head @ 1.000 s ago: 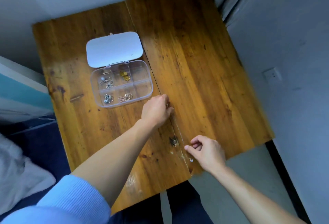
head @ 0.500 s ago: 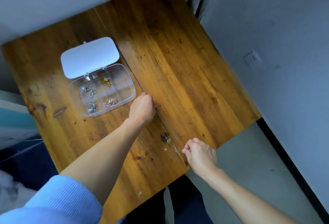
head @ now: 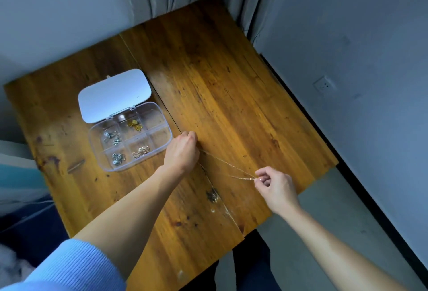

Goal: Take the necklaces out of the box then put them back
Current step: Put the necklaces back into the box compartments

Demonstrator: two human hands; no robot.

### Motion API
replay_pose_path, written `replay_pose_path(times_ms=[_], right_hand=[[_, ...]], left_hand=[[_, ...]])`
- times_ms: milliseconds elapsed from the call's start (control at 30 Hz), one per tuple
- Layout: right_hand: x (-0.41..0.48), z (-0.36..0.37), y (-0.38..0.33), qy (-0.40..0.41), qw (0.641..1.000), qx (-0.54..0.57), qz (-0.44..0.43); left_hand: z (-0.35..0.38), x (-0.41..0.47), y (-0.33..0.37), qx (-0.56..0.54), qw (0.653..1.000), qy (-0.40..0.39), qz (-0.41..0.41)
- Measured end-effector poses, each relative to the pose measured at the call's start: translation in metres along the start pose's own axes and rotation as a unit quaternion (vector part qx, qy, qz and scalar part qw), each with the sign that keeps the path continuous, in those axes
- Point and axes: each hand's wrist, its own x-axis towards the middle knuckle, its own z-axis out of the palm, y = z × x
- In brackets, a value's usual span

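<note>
- I see the left hand [head: 183, 150] fisted just right of the clear compartment box [head: 129, 139], closed on one end of a thin gold necklace [head: 228, 165].
- Right hand [head: 275, 185] pinches the other end between thumb and forefinger, other fingers curled.
- Chain runs between the hands over the wooden table [head: 231, 87]; lifted or resting, I can't tell.
- Box lid [head: 114, 95] is open, lying flat behind the box.
- Four compartments hold jewellery, probably silver and gold chains; too small to confirm. The two right ones look empty.

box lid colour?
White, opaque; the lid lies hinged open behind the clear box. The head view, the only one, shows it.
</note>
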Motion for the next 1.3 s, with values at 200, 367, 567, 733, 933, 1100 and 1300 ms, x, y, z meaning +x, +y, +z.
replay_pose_path(times_ms=[200,367,567,733,933,1100,1300], right_hand=[[0.065,-0.043,0.002,0.025,0.999,0.018,-0.037],[0.115,-0.072,-0.006,0.006,0.995,0.1,-0.016],[0.167,-0.081,-0.013,-0.009,0.992,0.125,0.007],[0.187,-0.073,-0.009,-0.031,0.997,0.063,-0.013],[0.187,-0.067,-0.003,-0.007,0.995,-0.049,-0.085],[0.184,-0.067,0.001,0.009,0.992,-0.081,-0.101],[0.185,-0.073,-0.002,-0.018,0.988,-0.119,-0.097]], left_hand=[[-0.034,0.054,0.026,-0.045,0.999,0.004,0.006],[-0.076,0.12,0.06,-0.273,0.958,0.006,-0.087],[-0.099,0.189,0.094,-0.328,0.935,0.065,-0.122],[-0.08,0.219,0.107,-0.243,0.957,0.106,-0.12],[-0.049,0.226,0.108,-0.193,0.973,0.092,-0.089],[-0.044,0.228,0.104,-0.135,0.987,0.08,-0.035],[-0.061,0.211,0.09,-0.143,0.985,0.086,-0.03]])
